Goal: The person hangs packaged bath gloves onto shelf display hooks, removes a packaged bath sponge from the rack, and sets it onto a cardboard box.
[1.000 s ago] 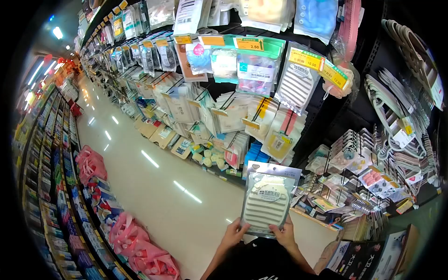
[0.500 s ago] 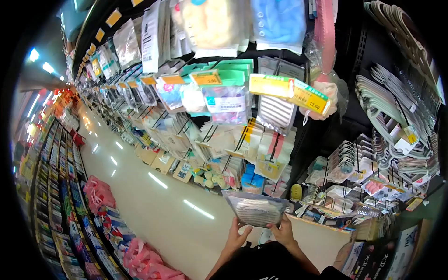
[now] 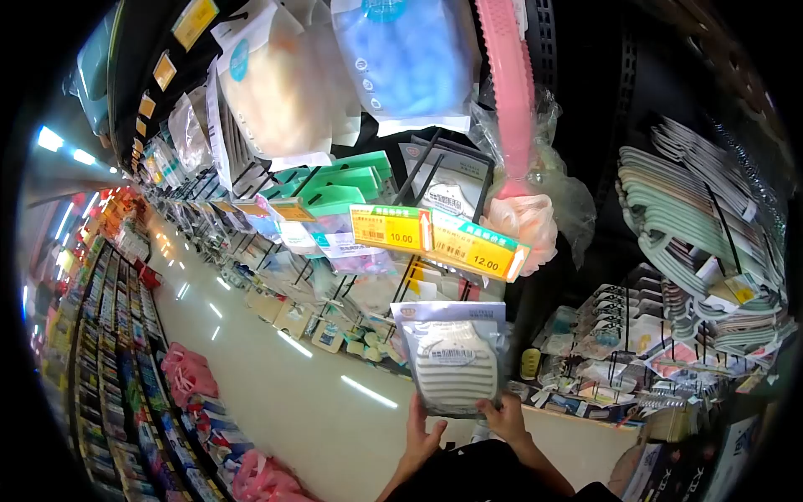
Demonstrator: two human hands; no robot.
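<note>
A clear-fronted package (image 3: 456,360) with a grey header and a white striped item inside is upright in front of me. My left hand (image 3: 422,431) holds its lower left corner, thumb apart at the bottom edge. At the lower right corner my right hand (image 3: 503,418) grips it between thumb and fingers. Above it, yellow price tags (image 3: 389,227) reading 10.00 and 12.00 stick out from the hooks. Behind these tags hangs a similar grey package (image 3: 443,188). A peach mesh puff (image 3: 523,226) hangs to their right.
Blue (image 3: 410,58) and cream (image 3: 276,92) packs hang overhead beside a pink strap (image 3: 508,84). Clothes hangers (image 3: 686,226) hang on the right rack. A tiled floor aisle (image 3: 276,393) runs left, bordered by a low shelf (image 3: 109,351) and pink bags (image 3: 188,372).
The view has moved nearer the upper hooks. The held package tipped back to a flatter angle, then came upright again and higher. Both hands remain at its lower corners.
</note>
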